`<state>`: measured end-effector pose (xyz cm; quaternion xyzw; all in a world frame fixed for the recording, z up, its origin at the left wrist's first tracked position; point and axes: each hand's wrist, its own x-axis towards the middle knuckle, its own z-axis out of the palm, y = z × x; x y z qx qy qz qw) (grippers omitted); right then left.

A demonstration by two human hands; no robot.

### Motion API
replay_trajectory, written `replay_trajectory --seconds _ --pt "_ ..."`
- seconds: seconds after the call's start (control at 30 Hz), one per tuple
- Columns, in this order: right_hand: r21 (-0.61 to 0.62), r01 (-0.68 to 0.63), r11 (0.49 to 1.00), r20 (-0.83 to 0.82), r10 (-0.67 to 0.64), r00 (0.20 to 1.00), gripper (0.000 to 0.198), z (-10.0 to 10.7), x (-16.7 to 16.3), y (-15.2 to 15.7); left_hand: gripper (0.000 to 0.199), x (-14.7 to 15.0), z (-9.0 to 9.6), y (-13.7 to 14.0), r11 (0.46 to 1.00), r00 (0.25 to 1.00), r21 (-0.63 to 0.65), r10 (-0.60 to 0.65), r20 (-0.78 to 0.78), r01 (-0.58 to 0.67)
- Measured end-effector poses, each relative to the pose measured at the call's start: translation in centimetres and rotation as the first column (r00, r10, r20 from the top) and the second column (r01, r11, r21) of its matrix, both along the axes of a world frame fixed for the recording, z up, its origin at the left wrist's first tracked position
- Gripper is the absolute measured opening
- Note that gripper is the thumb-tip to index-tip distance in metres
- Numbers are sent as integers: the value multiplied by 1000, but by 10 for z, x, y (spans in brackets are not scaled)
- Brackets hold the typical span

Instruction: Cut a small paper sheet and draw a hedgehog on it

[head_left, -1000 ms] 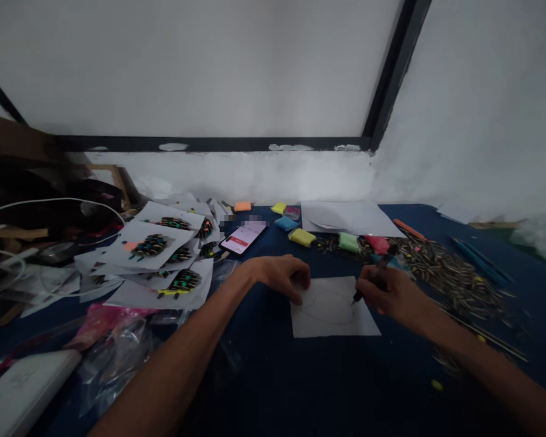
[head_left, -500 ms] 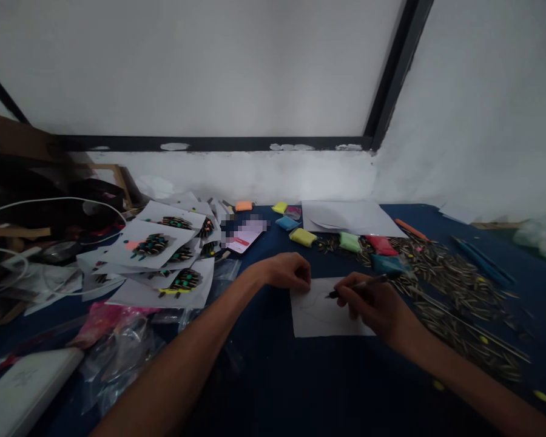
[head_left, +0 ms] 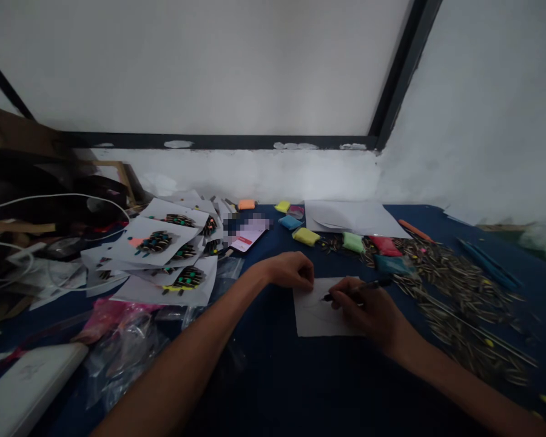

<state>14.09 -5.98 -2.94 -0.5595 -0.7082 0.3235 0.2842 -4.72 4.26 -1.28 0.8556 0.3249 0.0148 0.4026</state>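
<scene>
A small white sheet of paper (head_left: 316, 321) lies on the blue tabletop in front of me, with faint curved lines drawn on it. My right hand (head_left: 366, 306) grips a dark pen (head_left: 375, 283), its tip at or just over the middle of the sheet. At the sheet's upper left corner rests my left hand (head_left: 291, 270), fingers curled in and closed, with nothing seen in them. The right hand covers the sheet's right side.
Left of me are stacked cards (head_left: 164, 291) bearing seed hedgehogs, a phone (head_left: 250, 237) and clear plastic bags (head_left: 127, 352). Sunflower seeds (head_left: 459, 291) spread on the right, beside blue tweezers (head_left: 491, 264). Coloured clay packets (head_left: 306, 237) and white paper (head_left: 355, 217) lie behind.
My right hand has moved the pen slightly left and a little down across the sheet. My left hand stays at the corner; the whole view has shifted slightly.
</scene>
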Motion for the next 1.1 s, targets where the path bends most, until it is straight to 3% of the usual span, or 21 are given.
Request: replay_trajectory --seconds 0.83,1.1 --pt "25 -26 999 156 21 987 24 9 -2 -8 14 0 -1 0 999 1000 36 -4 -8 4" --pt "11 -4 1000 75 3 997 25 8 -2 -8 11 0 -3 2 1000 1000 10 -7 6 7"
